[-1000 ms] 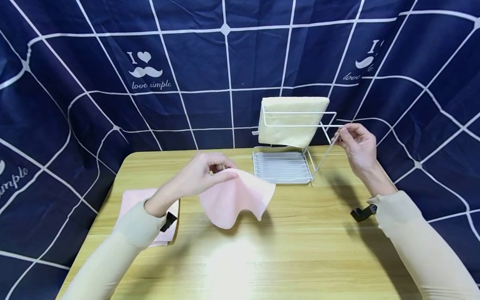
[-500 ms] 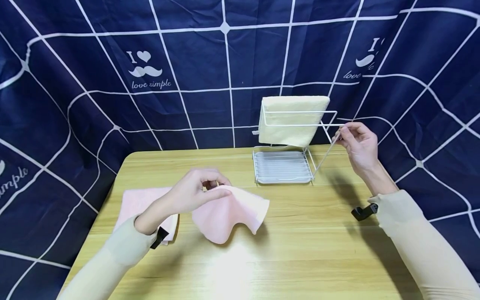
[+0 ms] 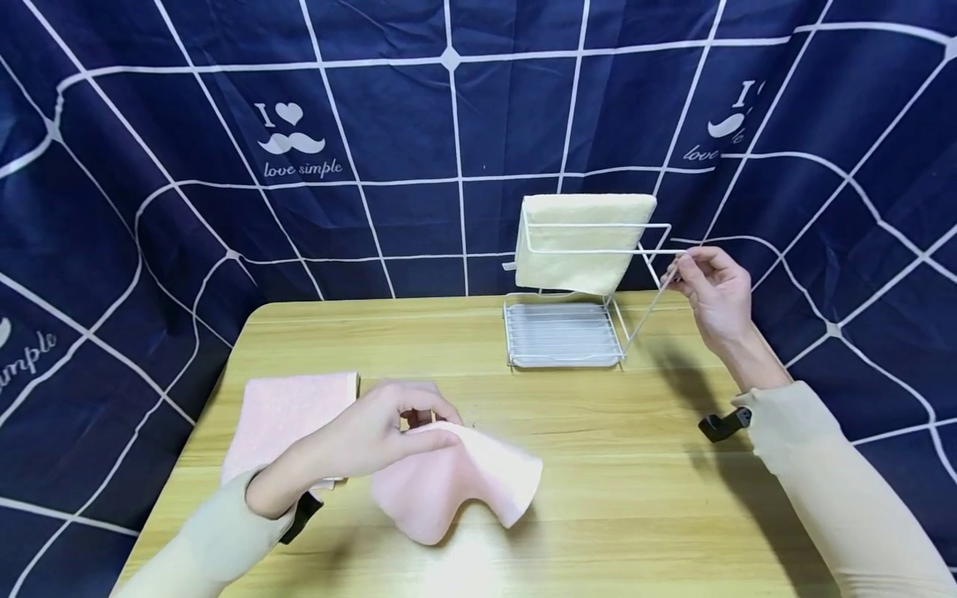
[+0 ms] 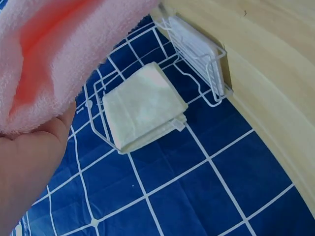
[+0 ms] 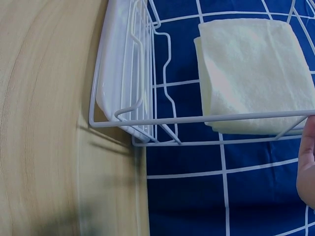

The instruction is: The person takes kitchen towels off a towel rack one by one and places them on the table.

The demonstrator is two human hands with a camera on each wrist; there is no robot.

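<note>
My left hand (image 3: pixel 389 428) pinches a pink towel (image 3: pixel 441 486) between thumb and fingers, its lower edges hanging in folds close over the table. In the left wrist view the fluffy pink towel (image 4: pixel 54 54) fills the upper left corner. At the right, my right hand (image 3: pixel 714 291) grips the upper front corner of a white wire rack (image 3: pixel 598 250). A folded pale yellow towel (image 3: pixel 579 241) hangs over the rack's back bar. The right wrist view shows that yellow towel (image 5: pixel 256 73) beyond the rack's side wire (image 5: pixel 236 117), with only part of the hand in sight.
A second pink towel (image 3: pixel 295 415), folded flat, lies on the left of the wooden table (image 3: pixel 635 515), partly behind my left forearm. A white drip tray (image 3: pixel 564 332) sits in the rack's base. A dark blue gridded cloth (image 3: pixel 396 124) hangs behind the table.
My left hand has drawn the pink towel toward the front of the table and slightly left, uncovering more of the folded pink towel. The right hand and rack stay in place.
</note>
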